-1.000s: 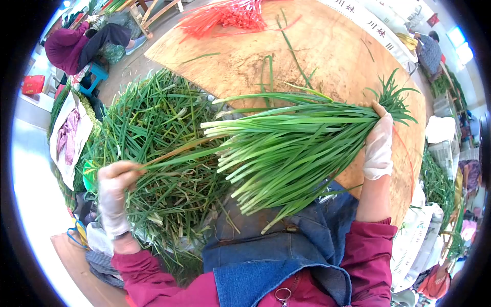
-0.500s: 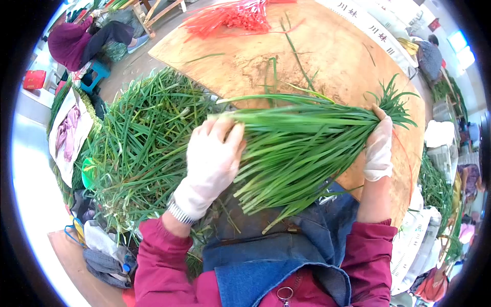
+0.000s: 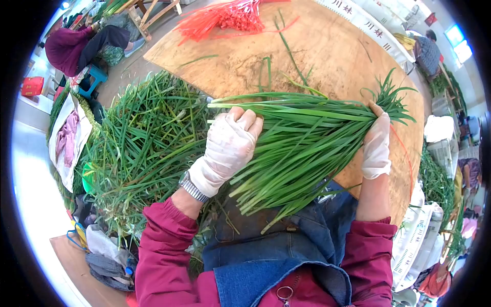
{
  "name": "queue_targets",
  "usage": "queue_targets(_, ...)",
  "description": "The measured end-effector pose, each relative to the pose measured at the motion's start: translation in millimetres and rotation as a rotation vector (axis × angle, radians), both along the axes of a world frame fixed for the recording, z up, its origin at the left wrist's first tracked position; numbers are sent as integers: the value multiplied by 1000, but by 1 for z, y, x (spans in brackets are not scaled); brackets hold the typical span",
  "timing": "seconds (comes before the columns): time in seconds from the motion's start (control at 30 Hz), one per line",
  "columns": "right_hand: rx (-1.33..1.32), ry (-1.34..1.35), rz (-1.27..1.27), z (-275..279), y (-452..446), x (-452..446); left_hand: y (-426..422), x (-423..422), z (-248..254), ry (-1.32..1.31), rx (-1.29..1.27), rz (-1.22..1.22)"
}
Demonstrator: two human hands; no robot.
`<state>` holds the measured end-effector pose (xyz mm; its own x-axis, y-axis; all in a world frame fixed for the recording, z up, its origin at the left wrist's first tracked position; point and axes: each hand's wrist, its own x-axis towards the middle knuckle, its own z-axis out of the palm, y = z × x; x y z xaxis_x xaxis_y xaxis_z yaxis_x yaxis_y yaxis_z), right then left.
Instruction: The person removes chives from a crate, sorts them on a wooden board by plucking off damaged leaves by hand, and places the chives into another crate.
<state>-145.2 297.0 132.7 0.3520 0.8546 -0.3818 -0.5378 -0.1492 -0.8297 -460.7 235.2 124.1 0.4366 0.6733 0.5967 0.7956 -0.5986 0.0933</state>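
Observation:
A fanned bunch of garlic chives (image 3: 302, 138) lies across the front of the table, over my lap. My right hand (image 3: 377, 140), in a thin white glove, is closed around the bunch near its leafy tips, which stick out beyond the hand at the upper right. At the pale stalk ends on the left, my left hand (image 3: 230, 140), gloved too, has its fingers curled closed on some stalks. A few pale ends show past its knuckles. Which stalks it grips is partly hidden by the fingers.
A large heap of loose garlic chives (image 3: 148, 133) lies on my left. Red ties (image 3: 225, 20) are piled at the far side of the wooden table (image 3: 337, 51), with stray leaves and dirt on it. A person (image 3: 76, 46) sits at upper left; white printed packaging (image 3: 414, 245) is at right.
My left hand has moved right and slightly up along the stalk ends, its fingers now more tightly curled. My right hand keeps its hold on the bunch.

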Motion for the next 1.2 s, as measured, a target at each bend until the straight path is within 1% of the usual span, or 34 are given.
queue_targets(0.03, 3, 3, -5, 0, 0, 1, 1, 0, -1, 10, 20, -8)
queue_targets(0.17, 13, -38, -11, 2, -2, 0, -9, -3, 8, -309, -2, -39)
queue_targets(0.23, 13, -29, -10, 1, -1, 1, -23, -20, 11, -485, -146, 0)
queue_targets(0.27, 16, -5, -23, 1, 0, 0, -33, -34, 13, -722, -403, -31)
queue_targets(0.3, 17, 16, -35, 1, 0, -1, -48, -42, 30, -1136, -772, 118)
queue_targets(0.33, 19, 38, -48, 2, 1, -2, -58, -62, 44, -1057, -818, 241)
queue_targets(0.4, 14, 14, -58, 1, 1, 0, -81, -107, 54, -993, -740, 421)
queue_targets(0.43, 10, 4, -63, 0, 1, 1, -94, -139, 51, -971, -695, 492)
queue_targets(0.47, 12, -9, -60, 1, -1, -1, -108, -170, 49, -929, -723, 544)
queue_targets(0.5, 14, -23, -56, 4, -3, -3, -120, -202, 33, -957, -713, 606)
queue_targets(0.53, 17, -38, -51, 5, -5, -5, -129, -215, 34, -469, -668, 895)
queue_targets(0.57, 13, -30, -58, 5, -4, -6, -138, -229, 25, 369, -534, 1071)
queue_targets(0.63, 8, -19, -75, 5, -3, -7, -140, -205, 19, 497, -271, 991)
queue_targets(0.67, 23, -16, -72, 5, -3, -7, -131, -185, 17, 336, -270, 899)
queue_targets(0.7, 37, -17, -66, 4, -5, -7, -118, -155, 14, 131, -180, 741)
queue_targets(0.73, 52, -16, -57, 5, -5, -7, -105, -125, 14, -114, -230, 598)
queue_targets(0.77, 45, -24, -47, 5, -5, -8, -94, -94, 17, -339, -398, 554)
queue_targets(0.8, 37, -31, -39, 6, -5, -7, -81, -73, 18, -453, -528, 514)
queue_targets(0.83, 29, -37, -33, 6, -5, -7, -68, -50, 23, -594, -674, 532)
queue_targets(0.87, 29, -52, -28, 6, -5, -7, -53, -40, 26, -732, -946, 516)
queue_targets(0.9, 23, -56, -31, 6, -5, -6, -42, -32, 11, -1051, -962, 320)
queue_targets(0.97, 7, -65, -40, 7, -7, -6, -28, -26, -2, -1550, -1001, 196)
queue_targets(1.0, 11, -63, -39, 6, -7, -5, -23, -25, -6, -1650, -971, 143)
queue_targets(1.1, 13, -72, -26, 7, -9, -8, -32, -24, -8, -1616, -977, 202)
queue_targets(1.13, 11, -84, -19, 10, -10, -11, -35, -26, -4, -1537, -971, 240)
queue_targets(1.17, 9, -96, -13, 12, -10, -13, -37, -31, -4, -1523, -960, 200)
queue_targets(1.2, 23, -78, -14, 10, -9, -12, -39, -39, -3, -1397, -962, 285)
